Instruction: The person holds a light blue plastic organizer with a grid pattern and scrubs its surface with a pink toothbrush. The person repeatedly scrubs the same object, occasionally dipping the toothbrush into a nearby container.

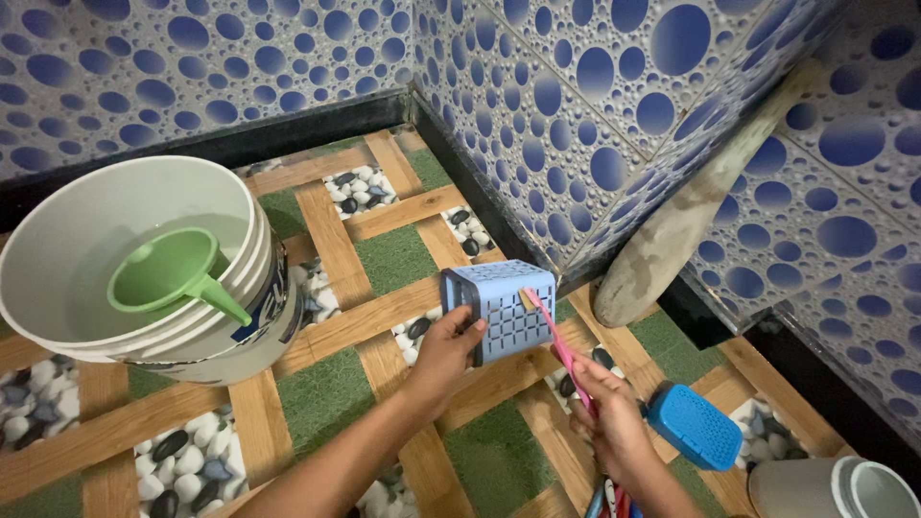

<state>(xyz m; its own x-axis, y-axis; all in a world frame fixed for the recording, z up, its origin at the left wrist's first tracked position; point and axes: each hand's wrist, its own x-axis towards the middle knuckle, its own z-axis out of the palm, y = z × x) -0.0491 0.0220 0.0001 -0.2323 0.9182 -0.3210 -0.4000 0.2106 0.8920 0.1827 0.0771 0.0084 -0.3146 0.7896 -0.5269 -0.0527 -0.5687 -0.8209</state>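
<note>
Blue plastic dominates the head view: a small perforated box (501, 309) with a grid of square holes and rounded corners is held off the floor, near the middle of the scene. The left hand (443, 353) grips it from its left side, thumb curled over the near edge and fingers wrapped behind. The right hand (606, 414) pinches the handle of a pink toothbrush (556, 338) between thumb and fingers, its bristled head pressed against the box's latticed face. Judging by this, the scrubbing of the box is under way; how much of it is already clean I cannot tell, as no foam or dirt shows.

Just right of the right hand lies a matching blue lid (693, 425), flat and dotted with small holes, resting on the floor apart from the box and not being brushed.

To the far left stands a white plastic bucket (67, 259), smooth-walled, with a green plastic mug (169, 270) lying inside. A grey container (833, 487) shows at the near right corner. The floor (331, 240) is tiled in wood-strip, grass and pebble patterns; glossy blue bubble-patterned wall tiles (537, 105) rise behind.
</note>
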